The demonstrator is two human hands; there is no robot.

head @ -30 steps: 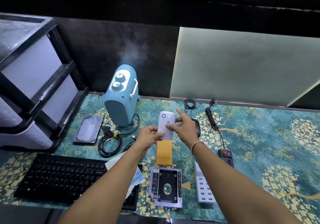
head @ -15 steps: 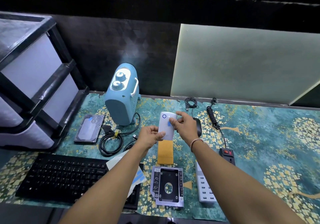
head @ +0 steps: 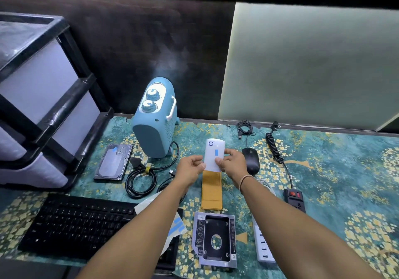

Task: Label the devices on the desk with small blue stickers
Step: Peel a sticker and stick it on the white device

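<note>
Hands grip a white device [head: 213, 157] above the desk [head: 323, 170]: left hand [head: 190, 167] and right hand [head: 232, 163] pinch its edges; blue sticker [head: 216, 152] on its face.

A home or small-office desk [head: 336, 170] with a floral teal cover, set against a dark wall. Keyboard [head: 79, 224], mouse [head: 251, 159], hard drive [head: 113, 162], power strip [head: 294, 198] and a plastic drawer unit [head: 41, 105] mark a computer workspace.
</note>
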